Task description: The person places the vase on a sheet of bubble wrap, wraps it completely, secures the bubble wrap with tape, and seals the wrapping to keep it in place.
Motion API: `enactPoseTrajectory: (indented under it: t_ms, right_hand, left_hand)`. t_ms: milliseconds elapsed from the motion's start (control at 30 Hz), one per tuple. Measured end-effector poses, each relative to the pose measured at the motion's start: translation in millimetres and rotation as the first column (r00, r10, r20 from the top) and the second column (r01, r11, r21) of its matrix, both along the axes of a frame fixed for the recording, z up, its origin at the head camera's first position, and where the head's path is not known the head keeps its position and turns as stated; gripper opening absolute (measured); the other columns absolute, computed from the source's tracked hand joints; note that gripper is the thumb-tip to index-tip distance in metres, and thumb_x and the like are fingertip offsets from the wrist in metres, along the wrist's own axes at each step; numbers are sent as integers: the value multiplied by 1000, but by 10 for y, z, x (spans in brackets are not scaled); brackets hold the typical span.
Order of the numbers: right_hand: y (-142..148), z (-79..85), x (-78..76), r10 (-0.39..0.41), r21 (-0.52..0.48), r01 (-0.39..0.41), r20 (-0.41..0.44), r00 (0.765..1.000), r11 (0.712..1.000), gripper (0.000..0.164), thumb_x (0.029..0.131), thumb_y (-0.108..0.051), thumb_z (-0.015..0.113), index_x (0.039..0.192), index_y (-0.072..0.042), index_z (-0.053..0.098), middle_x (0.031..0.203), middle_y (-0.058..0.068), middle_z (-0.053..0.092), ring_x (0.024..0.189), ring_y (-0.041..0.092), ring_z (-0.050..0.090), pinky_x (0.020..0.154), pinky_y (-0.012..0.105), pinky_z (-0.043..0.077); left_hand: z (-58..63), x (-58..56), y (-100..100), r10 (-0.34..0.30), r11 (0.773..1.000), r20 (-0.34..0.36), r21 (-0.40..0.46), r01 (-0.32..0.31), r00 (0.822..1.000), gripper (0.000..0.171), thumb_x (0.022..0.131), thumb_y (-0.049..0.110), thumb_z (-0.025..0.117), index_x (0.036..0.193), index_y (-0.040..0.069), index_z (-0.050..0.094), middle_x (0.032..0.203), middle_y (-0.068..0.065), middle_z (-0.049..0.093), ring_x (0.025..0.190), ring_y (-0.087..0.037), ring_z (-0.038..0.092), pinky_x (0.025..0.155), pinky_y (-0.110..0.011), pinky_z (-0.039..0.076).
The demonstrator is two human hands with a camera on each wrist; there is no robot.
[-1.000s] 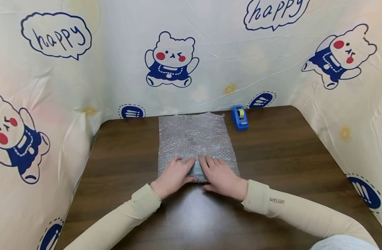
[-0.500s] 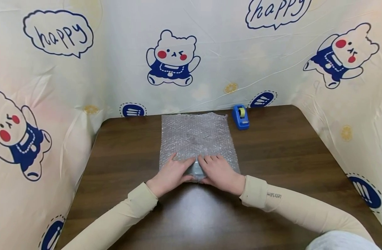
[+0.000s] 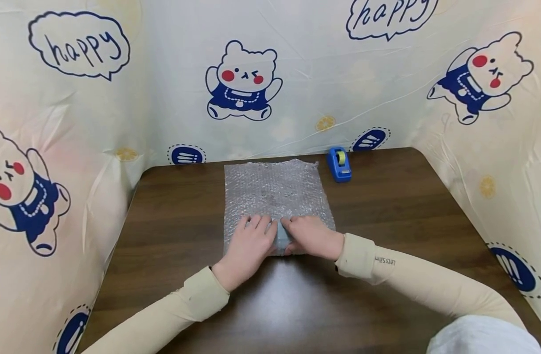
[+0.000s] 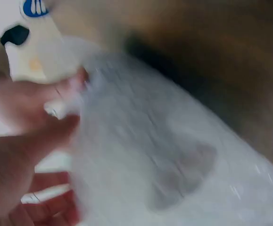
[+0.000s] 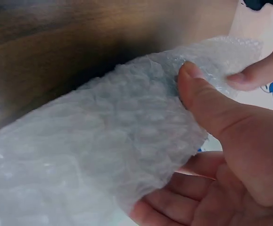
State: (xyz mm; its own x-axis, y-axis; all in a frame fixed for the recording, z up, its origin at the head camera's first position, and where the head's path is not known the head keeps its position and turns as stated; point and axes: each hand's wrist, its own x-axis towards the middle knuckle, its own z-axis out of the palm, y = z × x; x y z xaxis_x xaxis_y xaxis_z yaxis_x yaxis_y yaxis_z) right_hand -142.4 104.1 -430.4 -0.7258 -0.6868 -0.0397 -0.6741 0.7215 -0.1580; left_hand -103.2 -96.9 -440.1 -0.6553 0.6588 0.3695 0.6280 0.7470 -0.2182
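A sheet of bubble wrap (image 3: pixel 274 189) lies on the brown table, its near end folded over a pale blue-grey thing (image 3: pixel 283 238) whose kind I cannot make out. My left hand (image 3: pixel 248 248) holds the left part of that folded end. On the right part is my right hand (image 3: pixel 313 236), gripping it close beside the left. In the right wrist view the right thumb (image 5: pixel 207 96) presses the bubble wrap (image 5: pixel 94 136) from above, with the other fingers curled at its edge. Motion blurs the left wrist view, where the left thumb (image 4: pixel 46 139) touches the wrap (image 4: pixel 122 136).
At the far edge of the table (image 3: pixel 398 196), right of the bubble wrap, stands a blue tape dispenser (image 3: pixel 339 164) with a yellow roll. A printed cloth curtain (image 3: pixel 297 73) encloses the table at the back and both sides.
The left hand has turned, so its fingers now point forward over the folded end. The right hand has shifted slightly forward. The tape dispenser stays put.
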Motion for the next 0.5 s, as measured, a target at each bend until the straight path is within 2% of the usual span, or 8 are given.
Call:
enactPoseTrajectory:
  t_ms: [67,133,233,300,400,500]
  right_hand:
    - [-9,32,-34,-8,10,7,49,999,1000,49,80,-38,90,104,-4,64,85,10,68,72,26,69,62,43,57]
    - [-16,61,-65,-13,24,11,81,997,1000,51,81,-38,90,108,-3,66,88,11,70,76,28,70,65,45,58]
    - [-20,93,-112,-39,45,34,132,991,998,57,83,-39,88,120,-1,67,98,13,73,87,30,72,74,48,59]
    - [-24,100,-140,-57,58,49,162,985,997,58,83,-39,88,123,-1,67,101,14,74,91,31,72,77,50,59]
    - [-38,94,-176,-79,85,64,197,977,994,58,83,-40,88,122,-3,68,101,13,74,92,30,72,80,51,59]
    - [-61,85,-198,-76,101,56,213,974,993,58,83,-40,88,122,-3,68,100,12,74,92,28,72,80,50,59]
  left_hand:
    - [13,99,53,5,1000,-28,-4,-5,1000,45,89,25,82,123,0,69,119,-15,68,106,-30,62,90,-41,52]
    - [1,180,101,3,1000,-33,-12,-3,999,47,91,23,80,128,-5,67,126,-18,68,112,-32,64,94,-41,54]
    - [-76,235,152,0,999,17,-36,1,1000,68,92,35,79,139,-9,58,142,-25,60,131,-36,58,108,-47,48]
    - [-158,225,161,18,998,65,-68,-13,998,83,91,43,78,148,-10,48,152,-27,50,143,-37,48,116,-50,40]
    - [-295,173,144,56,992,123,-116,-42,991,99,90,51,77,155,-10,35,161,-29,37,152,-39,35,120,-55,33]
    - [-404,107,132,84,990,142,-126,-66,986,109,87,56,78,158,-10,28,163,-29,33,154,-39,31,120,-60,30]
